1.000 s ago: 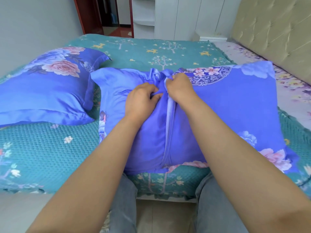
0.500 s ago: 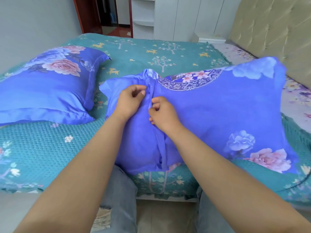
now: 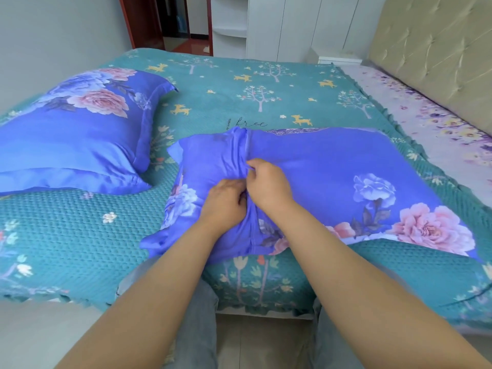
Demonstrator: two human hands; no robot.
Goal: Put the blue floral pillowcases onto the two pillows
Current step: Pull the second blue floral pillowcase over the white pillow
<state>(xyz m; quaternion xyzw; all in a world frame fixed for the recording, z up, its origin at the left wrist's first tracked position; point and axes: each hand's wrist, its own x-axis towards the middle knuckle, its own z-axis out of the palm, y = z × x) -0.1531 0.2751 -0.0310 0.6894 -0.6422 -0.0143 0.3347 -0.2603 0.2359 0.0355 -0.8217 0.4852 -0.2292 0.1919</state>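
Both hands work the closure seam of the near pillow [image 3: 332, 187], which lies on the bed [image 3: 239, 83] at its front edge: the left hand [image 3: 225, 203] bunches the case fabric, the right hand [image 3: 269, 186] pinches the seam flap just above it. The far pillow [image 3: 74, 134] (already cased, by the look of it) sits well apart to the left. The flap could snag or gape if the left grip slackens, and a hard tug might slide the pillow off the edge.

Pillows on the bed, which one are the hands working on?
The near pillow at the bed's front edge; both hands pinch its case's seam. The far-left pillow lies untouched.
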